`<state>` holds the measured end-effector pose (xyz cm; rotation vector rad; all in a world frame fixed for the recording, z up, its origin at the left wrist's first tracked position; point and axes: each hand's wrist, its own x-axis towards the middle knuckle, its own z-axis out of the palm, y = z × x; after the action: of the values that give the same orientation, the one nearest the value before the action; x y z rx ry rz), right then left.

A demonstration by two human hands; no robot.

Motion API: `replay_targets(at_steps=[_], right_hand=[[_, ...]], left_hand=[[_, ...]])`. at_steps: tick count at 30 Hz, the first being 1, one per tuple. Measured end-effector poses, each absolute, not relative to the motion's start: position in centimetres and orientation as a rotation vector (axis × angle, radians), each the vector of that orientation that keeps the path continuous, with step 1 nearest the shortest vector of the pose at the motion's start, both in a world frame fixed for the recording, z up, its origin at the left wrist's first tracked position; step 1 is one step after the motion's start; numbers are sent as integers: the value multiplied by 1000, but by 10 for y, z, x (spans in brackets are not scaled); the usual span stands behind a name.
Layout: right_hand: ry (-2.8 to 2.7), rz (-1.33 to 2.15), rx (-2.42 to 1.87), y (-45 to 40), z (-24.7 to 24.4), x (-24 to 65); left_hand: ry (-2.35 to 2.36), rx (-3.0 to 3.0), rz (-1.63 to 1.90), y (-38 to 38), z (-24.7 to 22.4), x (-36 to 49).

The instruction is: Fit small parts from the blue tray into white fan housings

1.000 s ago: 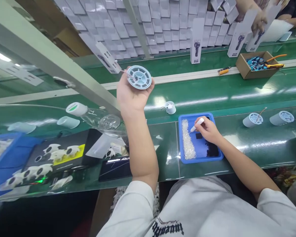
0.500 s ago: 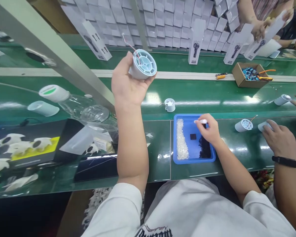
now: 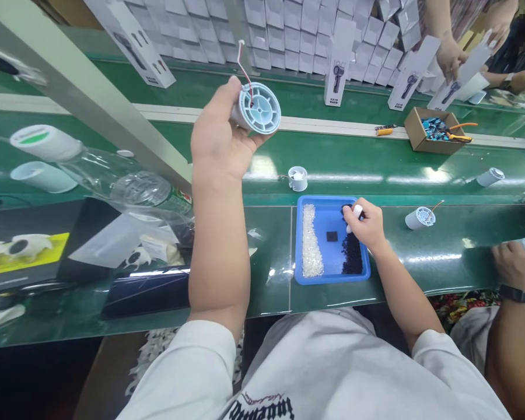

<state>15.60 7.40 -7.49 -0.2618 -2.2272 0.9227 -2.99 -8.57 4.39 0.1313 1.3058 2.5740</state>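
Note:
My left hand [image 3: 219, 131] is raised above the bench, its fingers wrapped round a pale blue plastic cylinder [image 3: 261, 109]. The cylinder's spoked round end faces me, and a thin red and white wire sticks up from its edge. Over the right side of a blue tray [image 3: 332, 280], my right hand [image 3: 368, 224] pinches a white pen-shaped tool [image 3: 357, 211], its tip pointing down at the small black pieces [image 3: 352, 256]. Small clear-white pieces [image 3: 310, 245] line the tray's left side. Between the two piles lies a flat black square [image 3: 332, 236].
A short white cup-shaped part [image 3: 297, 178] stands behind the tray. Another wired cylinder [image 3: 420, 218] lies to the right, near a co-worker's hand [image 3: 518, 259]. A cardboard box [image 3: 435, 142] is farther back. On the left are a slanted metal post [image 3: 114, 99] and a plastic bottle [image 3: 135, 181].
My right hand has tipped the white tool from level to pointing down at the black pieces. The held cylinder has turned slightly. A co-worker's hand has moved right with another cylinder.

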Motion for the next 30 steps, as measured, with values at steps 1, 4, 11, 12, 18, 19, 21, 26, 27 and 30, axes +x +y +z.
replay_targets(at_steps=[1, 4, 11, 12, 18, 19, 21, 26, 27, 30], right_hand=[[-2232, 921, -259, 74, -75, 156], [-2245, 913, -229, 74, -77, 155], [-2240, 844, -182, 74, -82, 152], [-2247, 841, -172, 74, -82, 151], [-2224, 868, -127, 70, -84, 154], [-2233, 890, -106, 69, -84, 154], [-2279, 968, -46, 66, -85, 156], [-2021, 1282, -171, 67, -87, 155], [-1923, 1316, -208, 69, -87, 155], [-1755, 1344, -273, 74, -86, 154]], left_hand=[[1322, 147, 2562, -85, 43, -30], [1370, 210, 2520, -83, 42, -29], [1335, 231, 2531, -81, 40, -28], [1339, 244, 2524, -80, 40, -28], [1458, 265, 2426, -68, 31, -28], [1493, 288, 2384, -63, 27, -27], [1566, 347, 2266, -52, 17, -24], [1645, 371, 1967, -26, -10, -12], [1646, 365, 1927, -22, -13, -9], [1626, 378, 1856, -16, -17, 0]])
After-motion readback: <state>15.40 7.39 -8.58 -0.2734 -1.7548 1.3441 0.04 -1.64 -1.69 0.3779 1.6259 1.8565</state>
